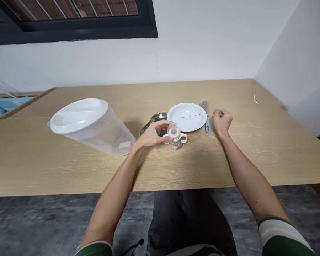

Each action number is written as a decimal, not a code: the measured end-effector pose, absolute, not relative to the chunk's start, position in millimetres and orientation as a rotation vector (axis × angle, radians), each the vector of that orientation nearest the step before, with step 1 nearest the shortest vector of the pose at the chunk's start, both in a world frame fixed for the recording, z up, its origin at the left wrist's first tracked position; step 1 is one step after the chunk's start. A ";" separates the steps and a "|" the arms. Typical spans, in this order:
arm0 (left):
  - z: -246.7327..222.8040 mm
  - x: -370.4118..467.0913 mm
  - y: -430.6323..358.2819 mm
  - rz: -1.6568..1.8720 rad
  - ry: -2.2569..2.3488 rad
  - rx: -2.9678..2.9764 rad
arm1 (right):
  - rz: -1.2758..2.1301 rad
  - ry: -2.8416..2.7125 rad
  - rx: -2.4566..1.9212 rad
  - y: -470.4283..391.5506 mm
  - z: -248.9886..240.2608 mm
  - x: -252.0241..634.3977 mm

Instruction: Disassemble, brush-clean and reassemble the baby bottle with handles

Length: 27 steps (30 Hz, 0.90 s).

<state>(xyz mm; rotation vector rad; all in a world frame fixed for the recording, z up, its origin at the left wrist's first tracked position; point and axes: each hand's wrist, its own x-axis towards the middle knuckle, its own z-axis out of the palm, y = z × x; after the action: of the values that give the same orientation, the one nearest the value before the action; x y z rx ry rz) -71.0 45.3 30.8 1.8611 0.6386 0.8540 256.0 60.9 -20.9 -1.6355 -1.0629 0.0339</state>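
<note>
My left hand grips a small clear baby cup from its left side, thumb in front and fingers behind. The cup has a cream collar, two side handles and a clear domed top, and it stands upright. My right hand is closed in a fist to the right of the white plate; whatever it may hold is hidden. A thin dark strand lies across the plate. Between plate and fist are a brownish tea-bag-like packet and a small blue handle-shaped piece.
A large translucent pitcher with a white lid stands left of my left forearm. Behind my left hand, a shiny curved metal tray is partly covered. A short white strip lies far right on the wooden table. A wall stands behind.
</note>
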 end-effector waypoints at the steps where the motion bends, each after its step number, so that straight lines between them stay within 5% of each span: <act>1: 30.8 -71.1 45.5 0.853 0.636 1.862 | 0.030 -1.062 -1.626 60.9 -20.9 256.0; 16: 29.6 -72.3 47.9 0.841 0.674 1.899 | -0.161 -1.205 -1.442 45.3 -0.9 238.5; 27: 35.6 -66.6 44.0 0.819 0.606 1.730 | -0.094 -1.825 -0.805 0.4 24.3 171.2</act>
<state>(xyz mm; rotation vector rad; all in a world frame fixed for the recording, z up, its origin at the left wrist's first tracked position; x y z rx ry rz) -66.6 44.0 35.6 1.7298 0.6063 0.8187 171.2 0.4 24.3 -0.8052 -1.8248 -0.0943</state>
